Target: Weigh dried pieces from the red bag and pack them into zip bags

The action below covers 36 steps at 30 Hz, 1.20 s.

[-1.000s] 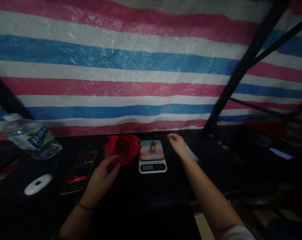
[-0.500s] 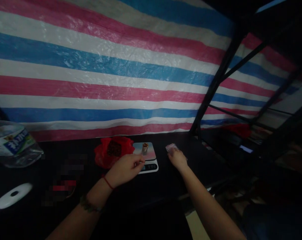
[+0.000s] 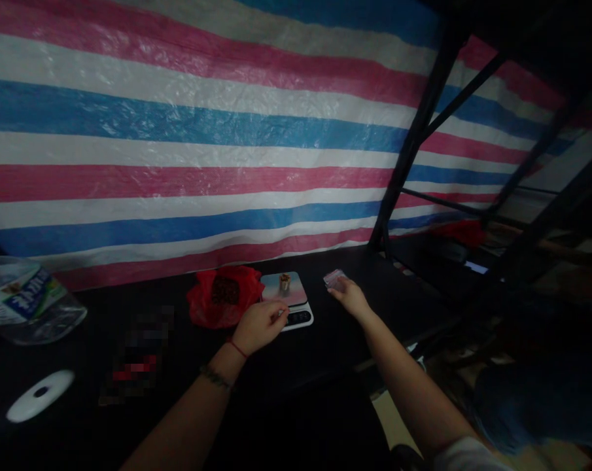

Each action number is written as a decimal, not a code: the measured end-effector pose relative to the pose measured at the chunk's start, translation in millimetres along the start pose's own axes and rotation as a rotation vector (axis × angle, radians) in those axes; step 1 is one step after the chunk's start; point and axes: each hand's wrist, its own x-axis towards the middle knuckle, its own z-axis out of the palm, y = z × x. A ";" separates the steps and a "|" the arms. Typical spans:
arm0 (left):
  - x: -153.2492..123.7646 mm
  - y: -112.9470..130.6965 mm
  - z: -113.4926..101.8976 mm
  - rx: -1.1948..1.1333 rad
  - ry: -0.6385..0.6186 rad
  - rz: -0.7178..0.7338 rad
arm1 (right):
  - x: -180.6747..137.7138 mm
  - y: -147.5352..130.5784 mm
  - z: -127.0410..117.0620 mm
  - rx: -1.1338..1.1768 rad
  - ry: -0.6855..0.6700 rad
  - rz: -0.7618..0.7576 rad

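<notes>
My left hand (image 3: 262, 326) hovers at the front left of a white digital scale (image 3: 303, 318), thumb and fingers pinched together; whatever they hold is too small to make out. On the scale's shiny plate stands a small cup (image 3: 284, 283) with brown pieces at its top. Left of the scale sits an open red plastic bag (image 3: 202, 304) full of small dark brown pieces. To the right, my right hand (image 3: 352, 299) has its thumb and fingers closed on the near edge of a small stack of clear plastic bags (image 3: 333, 278) lying on the black table.
A large clear plastic bottle (image 3: 45, 307) with a label stands at the left, behind a white oval object (image 3: 40, 394) with a dark centre. A pixelated item (image 3: 141, 356) lies between. Striped sheeting (image 3: 192, 150) hangs behind the table; a dark metal frame (image 3: 408, 150) rises at the right.
The view has shifted slightly. My right hand has drawn back from over the clear bags to their near edge, showing more of them. My left hand remains pinched by the scale.
</notes>
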 end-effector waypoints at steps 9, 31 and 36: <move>17.2 -4.0 -11.8 -0.066 0.205 0.012 | 8.6 -62.3 -34.7 0.323 0.218 -0.186; 0.0 -74.3 -5.0 -0.433 0.714 -0.242 | 9.8 -154.4 51.3 1.109 -0.284 -0.172; -1.8 -78.3 -4.6 -0.349 0.750 -0.269 | 7.4 -158.0 45.0 0.940 -0.301 -0.244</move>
